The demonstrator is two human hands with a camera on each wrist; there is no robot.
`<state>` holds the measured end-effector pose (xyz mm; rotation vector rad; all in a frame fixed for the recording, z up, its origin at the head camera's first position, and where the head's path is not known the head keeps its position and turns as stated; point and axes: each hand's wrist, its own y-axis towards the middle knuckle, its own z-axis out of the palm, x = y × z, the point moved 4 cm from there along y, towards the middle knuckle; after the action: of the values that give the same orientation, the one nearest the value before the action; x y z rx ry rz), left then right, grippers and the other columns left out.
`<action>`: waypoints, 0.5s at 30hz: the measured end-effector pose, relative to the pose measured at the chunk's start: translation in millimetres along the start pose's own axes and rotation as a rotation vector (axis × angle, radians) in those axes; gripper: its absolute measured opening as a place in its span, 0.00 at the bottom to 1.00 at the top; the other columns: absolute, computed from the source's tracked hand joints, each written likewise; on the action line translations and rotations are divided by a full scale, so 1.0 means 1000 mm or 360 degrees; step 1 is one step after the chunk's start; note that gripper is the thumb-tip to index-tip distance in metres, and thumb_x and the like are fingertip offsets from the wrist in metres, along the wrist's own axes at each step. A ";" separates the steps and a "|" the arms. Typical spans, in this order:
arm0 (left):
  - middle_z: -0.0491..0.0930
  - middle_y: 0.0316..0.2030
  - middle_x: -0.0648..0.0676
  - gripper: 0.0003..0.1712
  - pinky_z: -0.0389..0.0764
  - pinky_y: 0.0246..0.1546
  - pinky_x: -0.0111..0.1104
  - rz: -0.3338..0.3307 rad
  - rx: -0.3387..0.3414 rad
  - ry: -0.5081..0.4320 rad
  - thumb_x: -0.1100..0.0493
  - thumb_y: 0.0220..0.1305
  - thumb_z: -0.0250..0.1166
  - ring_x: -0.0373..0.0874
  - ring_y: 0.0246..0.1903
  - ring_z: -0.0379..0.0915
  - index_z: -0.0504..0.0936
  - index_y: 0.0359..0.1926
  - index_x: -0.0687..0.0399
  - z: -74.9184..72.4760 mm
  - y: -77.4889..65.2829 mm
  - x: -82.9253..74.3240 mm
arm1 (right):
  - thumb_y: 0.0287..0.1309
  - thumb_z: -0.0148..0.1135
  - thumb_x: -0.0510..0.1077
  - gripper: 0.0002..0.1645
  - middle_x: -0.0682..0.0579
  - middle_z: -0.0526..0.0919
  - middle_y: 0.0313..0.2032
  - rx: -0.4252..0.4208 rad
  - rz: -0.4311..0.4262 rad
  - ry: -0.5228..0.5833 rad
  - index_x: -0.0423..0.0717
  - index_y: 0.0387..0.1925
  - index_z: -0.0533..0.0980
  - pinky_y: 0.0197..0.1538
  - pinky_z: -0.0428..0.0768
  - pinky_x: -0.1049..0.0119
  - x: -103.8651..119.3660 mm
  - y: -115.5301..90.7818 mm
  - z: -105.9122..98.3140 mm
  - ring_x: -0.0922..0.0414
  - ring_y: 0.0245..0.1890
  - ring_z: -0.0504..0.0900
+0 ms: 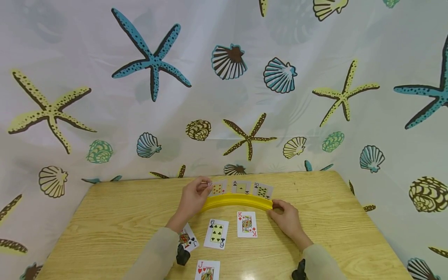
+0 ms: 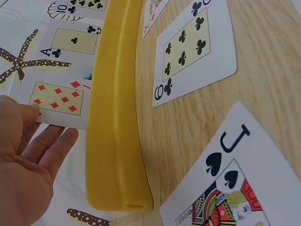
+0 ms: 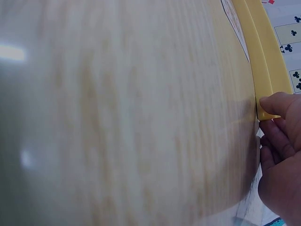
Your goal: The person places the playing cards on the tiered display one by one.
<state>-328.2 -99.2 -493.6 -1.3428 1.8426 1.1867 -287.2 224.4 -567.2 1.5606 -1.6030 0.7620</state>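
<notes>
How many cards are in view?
7. At the yellow holder: a diamonds card, ace of clubs, ten of clubs. On the table: jack of spades, six of clubs, king of diamonds, jack of hearts. Others may be hidden.

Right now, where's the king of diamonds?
In the head view, the king of diamonds lies face up on the table, just below the yellow card holder, right of the six of clubs.

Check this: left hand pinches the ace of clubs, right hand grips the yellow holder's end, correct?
No: the left wrist view shows the left hand pinching a diamonds card, not the ace of clubs. The right hand grips the end of the yellow holder.
</notes>
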 end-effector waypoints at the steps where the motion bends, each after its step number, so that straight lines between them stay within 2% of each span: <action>1: 0.89 0.48 0.63 0.07 0.88 0.54 0.48 -0.0002 0.0002 -0.0001 0.66 0.74 0.66 0.56 0.51 0.89 0.83 0.50 0.60 0.000 0.000 0.000 | 0.65 0.72 0.41 0.25 0.42 0.88 0.51 0.0001 0.0000 0.0001 0.36 0.61 0.81 0.66 0.79 0.44 0.000 0.000 0.000 0.45 0.55 0.84; 15: 0.89 0.47 0.64 0.06 0.89 0.52 0.47 -0.0013 0.0037 -0.0024 0.66 0.73 0.66 0.56 0.50 0.89 0.83 0.49 0.61 0.003 0.000 0.004 | 0.65 0.73 0.41 0.26 0.42 0.88 0.51 -0.0008 0.0001 -0.0003 0.35 0.61 0.81 0.65 0.81 0.45 0.000 0.001 0.000 0.46 0.54 0.85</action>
<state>-330.0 -98.1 -498.7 -1.3239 1.8329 1.1647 -287.8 224.4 -567.0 1.5579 -1.6058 0.7565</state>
